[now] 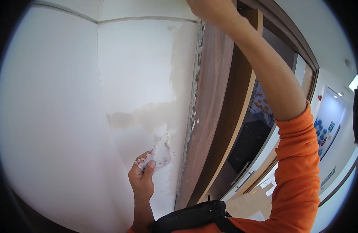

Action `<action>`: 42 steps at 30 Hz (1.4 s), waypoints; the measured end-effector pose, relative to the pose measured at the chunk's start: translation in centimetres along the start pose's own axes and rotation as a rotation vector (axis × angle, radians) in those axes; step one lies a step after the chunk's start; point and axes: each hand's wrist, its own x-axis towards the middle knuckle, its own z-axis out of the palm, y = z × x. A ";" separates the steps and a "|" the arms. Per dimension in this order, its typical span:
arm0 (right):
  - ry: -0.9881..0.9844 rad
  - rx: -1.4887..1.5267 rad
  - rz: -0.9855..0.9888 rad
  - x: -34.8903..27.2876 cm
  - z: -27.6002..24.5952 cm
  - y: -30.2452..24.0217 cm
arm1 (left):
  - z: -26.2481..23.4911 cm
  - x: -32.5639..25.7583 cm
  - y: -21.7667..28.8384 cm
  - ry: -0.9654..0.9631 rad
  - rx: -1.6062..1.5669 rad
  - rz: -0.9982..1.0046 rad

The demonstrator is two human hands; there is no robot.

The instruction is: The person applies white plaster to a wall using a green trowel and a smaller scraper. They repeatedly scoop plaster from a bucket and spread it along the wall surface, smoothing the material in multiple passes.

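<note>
My left hand (143,176) is closed around a thin, flat piece smeared with white putty (162,154), with reddish marks near my fingers. My thumb lies across its lower corner, in front of the white wall panel (136,58). Damp-looking beige patches (144,115) show on that panel, and a rough grey strip runs down its right edge. At the top, my right hand (200,7) is raised near the wall and the brown wooden door frame (210,73). Its fingers are cut off by the picture's edge, so what it holds is hidden.
An open wooden door edge (241,120) stands right of the frame, with a dark room behind. A black bag (190,215) hangs at my front. Farther right, a corridor holds blue water bottles (319,130) and a red fire extinguisher (323,142).
</note>
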 end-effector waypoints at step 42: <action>-0.264 1.673 1.534 -28.8 -12.7 -20.4 | 0.2 0.8 -2.1 0.243 0.013 0.397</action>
